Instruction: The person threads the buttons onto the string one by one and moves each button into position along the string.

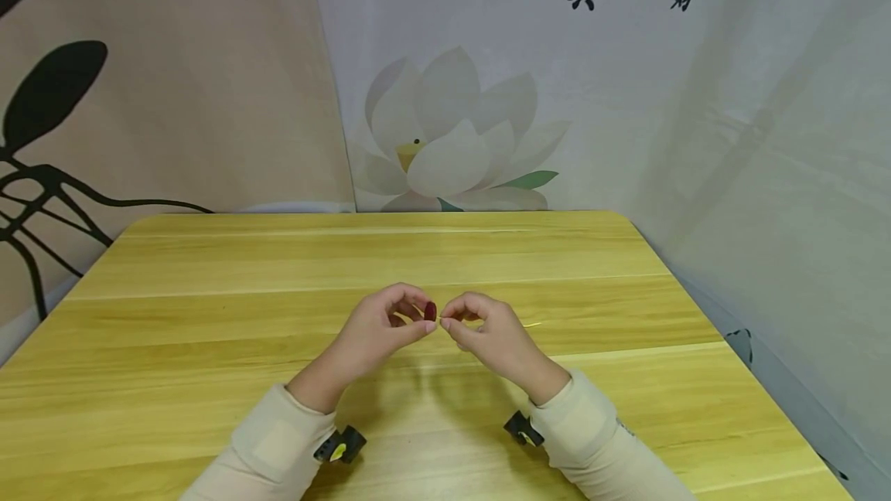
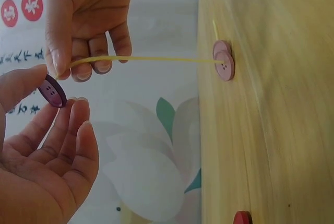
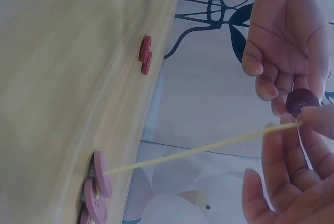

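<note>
My left hand (image 1: 376, 335) pinches a dark red button (image 1: 430, 311) on edge between thumb and fingertips; its small holes show in the left wrist view. Facing it, my right hand (image 1: 497, 335) pinches the end of a yellow string (image 3: 209, 146) between thumb and index finger. The string's end is right at the face of the button (image 2: 52, 91). From the right fingertips the string runs across to pink buttons (image 2: 225, 66) on the table, passing through a hole in one. Both hands are held above the tabletop.
On the wooden table (image 1: 209, 331), two red buttons (image 3: 145, 49) lie close together, apart from the pink ones (image 3: 95, 201). A short piece of string (image 1: 532, 325) shows beyond my right hand. Behind the table hangs a printed cloth (image 1: 612, 114) with a lotus.
</note>
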